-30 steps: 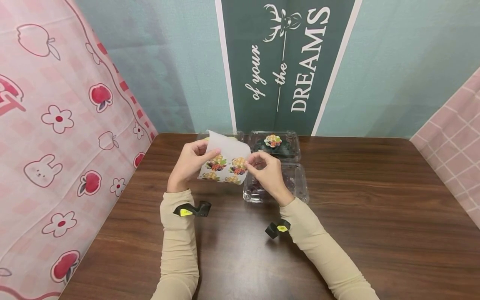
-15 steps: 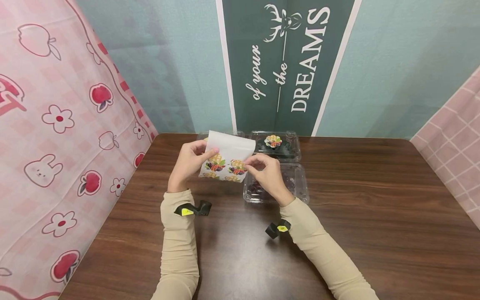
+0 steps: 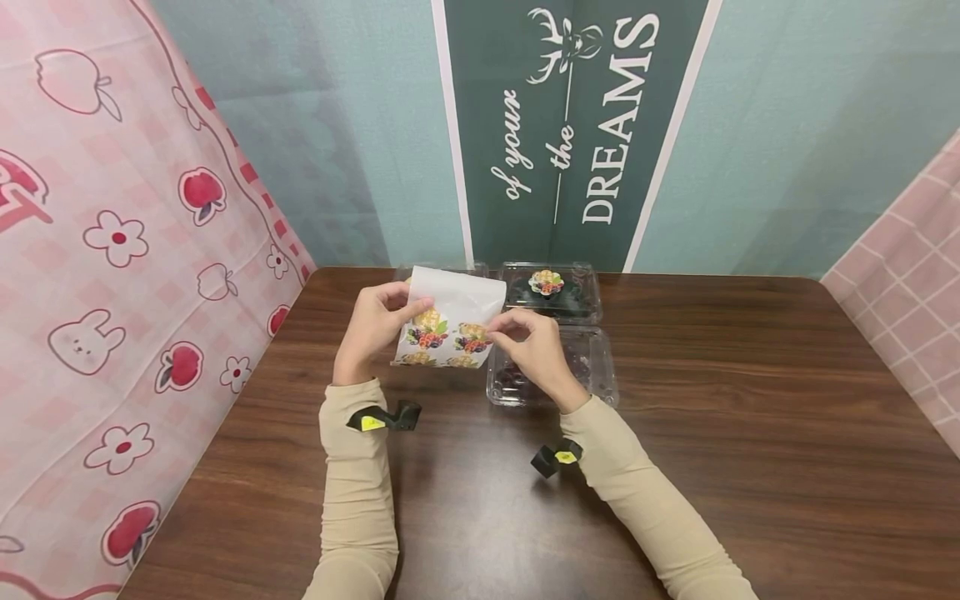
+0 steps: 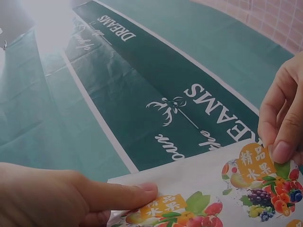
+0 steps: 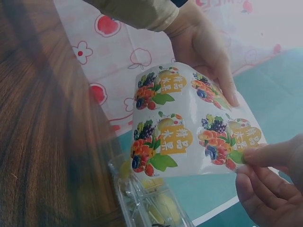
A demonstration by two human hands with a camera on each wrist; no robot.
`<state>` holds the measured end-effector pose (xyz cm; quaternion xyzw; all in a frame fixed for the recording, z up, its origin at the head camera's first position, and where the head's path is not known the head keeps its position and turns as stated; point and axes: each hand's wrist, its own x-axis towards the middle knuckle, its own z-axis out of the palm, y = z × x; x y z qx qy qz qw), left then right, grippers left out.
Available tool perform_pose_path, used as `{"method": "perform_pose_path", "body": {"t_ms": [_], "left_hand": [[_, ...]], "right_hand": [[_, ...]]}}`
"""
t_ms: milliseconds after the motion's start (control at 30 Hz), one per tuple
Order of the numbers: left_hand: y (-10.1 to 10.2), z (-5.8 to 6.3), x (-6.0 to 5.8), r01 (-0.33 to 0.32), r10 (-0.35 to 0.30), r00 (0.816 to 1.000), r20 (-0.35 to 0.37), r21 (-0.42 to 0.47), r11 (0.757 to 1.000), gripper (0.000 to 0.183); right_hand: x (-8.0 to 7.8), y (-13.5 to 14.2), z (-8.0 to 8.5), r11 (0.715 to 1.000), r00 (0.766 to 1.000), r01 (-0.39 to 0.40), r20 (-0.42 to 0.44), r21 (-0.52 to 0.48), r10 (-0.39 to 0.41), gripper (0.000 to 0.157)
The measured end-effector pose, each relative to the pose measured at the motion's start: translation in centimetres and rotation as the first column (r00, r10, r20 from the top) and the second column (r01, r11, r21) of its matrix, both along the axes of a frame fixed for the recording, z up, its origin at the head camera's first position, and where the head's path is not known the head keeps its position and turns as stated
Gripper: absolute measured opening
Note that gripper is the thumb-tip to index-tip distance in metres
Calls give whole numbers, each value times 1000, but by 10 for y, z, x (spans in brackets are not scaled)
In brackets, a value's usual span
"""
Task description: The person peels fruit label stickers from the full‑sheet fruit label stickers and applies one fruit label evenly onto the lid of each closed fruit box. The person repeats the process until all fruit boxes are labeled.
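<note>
A white sheet of fruit stickers (image 3: 459, 293) is held up over the table. Its left edge is gripped by my left hand (image 3: 373, 329), thumb on the printed face. At the right side my right hand (image 3: 534, 340) pinches the edge of one fruit sticker (image 5: 218, 144) between thumb and forefinger; I cannot tell whether that sticker has lifted. Several more printed stickers fill the lower part of the sheet, while its upper part is blank and slightly curled. Just behind my right hand lies a clear plastic box (image 3: 597, 367) with dark contents.
At the back of the wooden table (image 3: 750, 400) stands another clear box (image 3: 588, 310) with a fruit sticker (image 3: 546, 282) on its lid. Left of it, mostly behind the sheet, is a box (image 5: 128, 201) holding yellow-green fruit. Patterned cloths hang behind and at the sides.
The sheet has tilted and shifted slightly left and down, its blank upper part swinging first right, then back. Both hands keep their hold and have barely moved.
</note>
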<state>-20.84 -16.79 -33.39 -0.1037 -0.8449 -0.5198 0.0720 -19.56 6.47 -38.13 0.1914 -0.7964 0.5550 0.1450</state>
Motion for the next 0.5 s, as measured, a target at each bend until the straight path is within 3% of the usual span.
{"method": "perform_pose_path", "body": {"t_ms": [500], "left_hand": [[-2,-2,-2,-23,23,1000,20,19,1000,23]], "right_hand": [[1,2,6,995,991,-72,104,-63,79,7]]}}
